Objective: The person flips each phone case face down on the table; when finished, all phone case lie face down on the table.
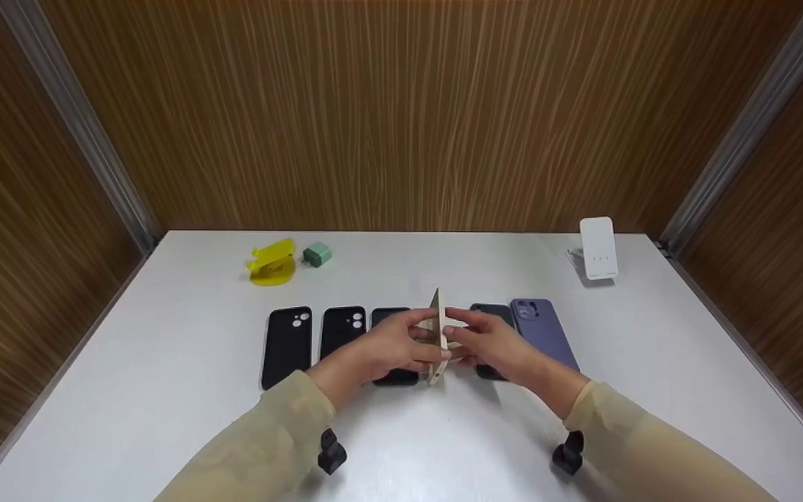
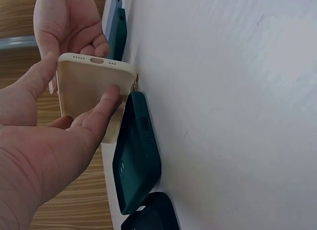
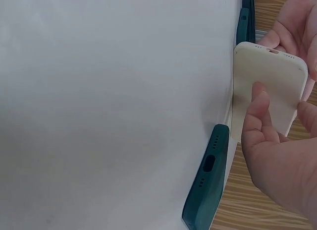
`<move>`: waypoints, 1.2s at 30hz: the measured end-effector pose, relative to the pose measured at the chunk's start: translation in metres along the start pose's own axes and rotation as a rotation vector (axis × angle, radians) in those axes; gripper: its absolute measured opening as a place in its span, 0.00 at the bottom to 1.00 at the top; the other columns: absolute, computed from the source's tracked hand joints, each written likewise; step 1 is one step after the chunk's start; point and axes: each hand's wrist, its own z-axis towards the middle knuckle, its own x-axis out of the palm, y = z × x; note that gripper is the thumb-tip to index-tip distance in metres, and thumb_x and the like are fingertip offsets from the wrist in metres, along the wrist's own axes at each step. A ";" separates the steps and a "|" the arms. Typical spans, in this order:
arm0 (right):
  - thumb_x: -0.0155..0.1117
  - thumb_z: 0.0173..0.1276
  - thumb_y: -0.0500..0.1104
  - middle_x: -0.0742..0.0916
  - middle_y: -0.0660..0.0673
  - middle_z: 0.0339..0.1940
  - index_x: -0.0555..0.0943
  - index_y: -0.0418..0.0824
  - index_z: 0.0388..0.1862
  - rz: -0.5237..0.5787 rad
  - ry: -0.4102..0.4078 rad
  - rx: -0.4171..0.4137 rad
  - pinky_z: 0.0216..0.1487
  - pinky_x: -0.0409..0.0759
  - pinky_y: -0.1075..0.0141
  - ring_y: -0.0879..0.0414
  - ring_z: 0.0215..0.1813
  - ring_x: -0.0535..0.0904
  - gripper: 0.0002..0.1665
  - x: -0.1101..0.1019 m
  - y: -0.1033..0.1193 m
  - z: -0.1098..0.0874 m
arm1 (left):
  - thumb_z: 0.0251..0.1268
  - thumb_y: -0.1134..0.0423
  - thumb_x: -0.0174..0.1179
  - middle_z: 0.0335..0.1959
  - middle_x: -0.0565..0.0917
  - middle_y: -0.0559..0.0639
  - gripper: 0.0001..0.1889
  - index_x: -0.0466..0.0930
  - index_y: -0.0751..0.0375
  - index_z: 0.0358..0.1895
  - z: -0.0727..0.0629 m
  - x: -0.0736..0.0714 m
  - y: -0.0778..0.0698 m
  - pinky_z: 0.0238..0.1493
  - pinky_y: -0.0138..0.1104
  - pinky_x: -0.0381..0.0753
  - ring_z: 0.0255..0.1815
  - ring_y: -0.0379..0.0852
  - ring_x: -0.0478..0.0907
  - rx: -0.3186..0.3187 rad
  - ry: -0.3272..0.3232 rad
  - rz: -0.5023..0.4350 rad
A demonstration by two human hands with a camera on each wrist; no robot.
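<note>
A cream phone case (image 1: 441, 335) stands on its long edge between both hands, in line with the other cases. My left hand (image 1: 398, 343) holds it from the left; in the left wrist view a finger (image 2: 106, 98) lies inside the hollow of the case (image 2: 91, 84) and another digit is at its rim. From the right my right hand (image 1: 499, 345) holds the same case, with fingertips on its plain back (image 3: 267, 71) and at its edge. A dark teal case (image 2: 136, 155) is beside the left hand. Under the right hand lies a dark green case (image 1: 492, 312), partly hidden.
Two black cases (image 1: 286, 348) (image 1: 343, 328) lie to the left, a purple case (image 1: 546, 335) to the right. Farther back are a yellow phone stand (image 1: 273, 261), a green charger cube (image 1: 317, 254) and a white stand (image 1: 598, 247). Wood-grain panels (image 1: 401, 118) enclose the table.
</note>
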 end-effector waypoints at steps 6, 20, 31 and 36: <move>0.62 0.83 0.47 0.85 0.35 0.60 0.65 0.38 0.84 0.002 -0.002 -0.003 0.52 0.86 0.58 0.48 0.55 0.89 0.37 0.001 -0.001 0.002 | 0.66 0.71 0.74 0.63 0.82 0.64 0.44 0.63 0.56 0.83 0.002 0.001 -0.001 0.57 0.52 0.85 0.55 0.56 0.87 -0.006 -0.006 -0.026; 0.66 0.80 0.47 0.85 0.36 0.53 0.68 0.39 0.83 -0.029 -0.008 -0.018 0.42 0.80 0.63 0.49 0.44 0.85 0.38 -0.001 -0.001 0.002 | 0.62 0.82 0.66 0.62 0.83 0.64 0.47 0.59 0.56 0.84 -0.001 0.004 -0.008 0.57 0.53 0.85 0.62 0.64 0.83 0.015 -0.013 -0.082; 0.70 0.77 0.52 0.87 0.38 0.50 0.69 0.43 0.82 -0.119 -0.077 -0.018 0.53 0.84 0.52 0.44 0.50 0.84 0.40 -0.007 -0.001 -0.001 | 0.62 0.81 0.63 0.71 0.77 0.65 0.46 0.59 0.53 0.84 -0.008 0.004 -0.014 0.60 0.54 0.83 0.63 0.59 0.82 0.080 -0.022 -0.118; 0.71 0.76 0.51 0.88 0.39 0.49 0.69 0.44 0.82 -0.100 -0.115 -0.001 0.52 0.83 0.53 0.47 0.47 0.86 0.41 -0.009 0.002 -0.001 | 0.62 0.82 0.62 0.71 0.78 0.64 0.46 0.60 0.54 0.84 -0.010 0.003 -0.010 0.60 0.54 0.83 0.64 0.60 0.82 0.124 -0.021 -0.170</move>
